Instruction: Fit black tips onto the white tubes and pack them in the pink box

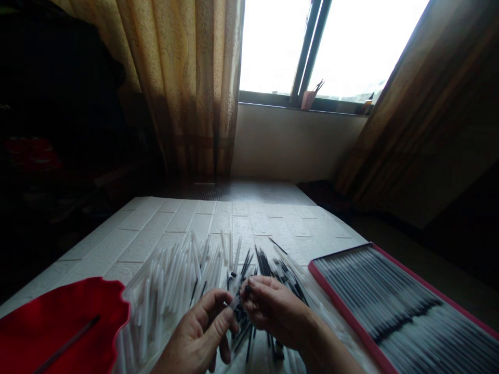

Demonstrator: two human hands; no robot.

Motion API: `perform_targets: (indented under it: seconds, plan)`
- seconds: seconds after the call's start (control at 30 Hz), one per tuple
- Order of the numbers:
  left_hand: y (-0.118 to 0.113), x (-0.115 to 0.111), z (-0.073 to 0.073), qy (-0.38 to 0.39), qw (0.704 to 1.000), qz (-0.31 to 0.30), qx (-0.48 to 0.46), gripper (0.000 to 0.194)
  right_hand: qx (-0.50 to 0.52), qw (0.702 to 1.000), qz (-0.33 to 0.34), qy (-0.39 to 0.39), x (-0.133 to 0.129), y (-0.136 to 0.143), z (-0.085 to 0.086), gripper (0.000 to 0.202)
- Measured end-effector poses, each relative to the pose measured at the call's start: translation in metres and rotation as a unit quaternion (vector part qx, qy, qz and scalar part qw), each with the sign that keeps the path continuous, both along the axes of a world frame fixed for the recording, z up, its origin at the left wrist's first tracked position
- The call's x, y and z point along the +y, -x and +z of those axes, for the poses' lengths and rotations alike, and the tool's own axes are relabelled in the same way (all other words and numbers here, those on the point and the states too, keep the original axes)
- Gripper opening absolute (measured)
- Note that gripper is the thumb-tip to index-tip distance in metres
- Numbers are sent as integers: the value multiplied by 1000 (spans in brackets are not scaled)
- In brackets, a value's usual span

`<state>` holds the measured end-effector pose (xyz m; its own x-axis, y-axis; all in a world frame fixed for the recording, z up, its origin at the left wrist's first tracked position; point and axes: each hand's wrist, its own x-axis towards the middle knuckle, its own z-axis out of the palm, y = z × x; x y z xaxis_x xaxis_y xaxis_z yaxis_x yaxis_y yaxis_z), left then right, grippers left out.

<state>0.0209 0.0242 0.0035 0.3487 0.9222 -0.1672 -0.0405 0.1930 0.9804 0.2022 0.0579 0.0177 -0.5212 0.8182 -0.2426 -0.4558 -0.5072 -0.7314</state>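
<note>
My left hand (206, 330) pinches a short translucent tube (234, 302) between thumb and forefinger. Close beside it on the right, my right hand (268, 311) has its fingers closed on a small black piece (248, 289) at the tube's far end. Beneath and behind both hands lie many thin black sticks (264, 262) with pointed tips. To the left is a loose pile of clear tubes (167, 275). Whether the black piece and the tube touch is hard to tell.
A red dish (113, 306) with one thin stick (68, 345) stands at the left front. At the right, a pink-edged box (339, 296) holds rows of filled tubes. A white brick-patterned surface (257, 223) lies under everything, before a window and curtains.
</note>
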Motion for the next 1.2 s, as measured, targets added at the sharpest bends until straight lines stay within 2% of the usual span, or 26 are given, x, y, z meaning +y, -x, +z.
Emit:
perform_targets:
  seconds: [0.2,0.37,0.47,0.6,0.9,1.2]
  plan:
    - [0,0,0,-11,1000,23,8,54,-49,995,-82,37,2,-3,6,42]
    - [1,1,1,-13,999,29,13,52,-78,990,-119,2,3,-2,7,38]
    - [1,2,2,-16,999,31,21,52,-113,986,-99,-76,2,0,5,39]
    - [2,2,4,-27,999,31,36,51,-172,974,-31,-146,-2,-2,6,49]
    - [1,3,8,-61,996,34,50,46,-164,971,-22,-174,-3,-5,6,44]
    - [0,3,6,-85,995,-2,60,50,-178,961,-25,-212,-3,-4,5,41]
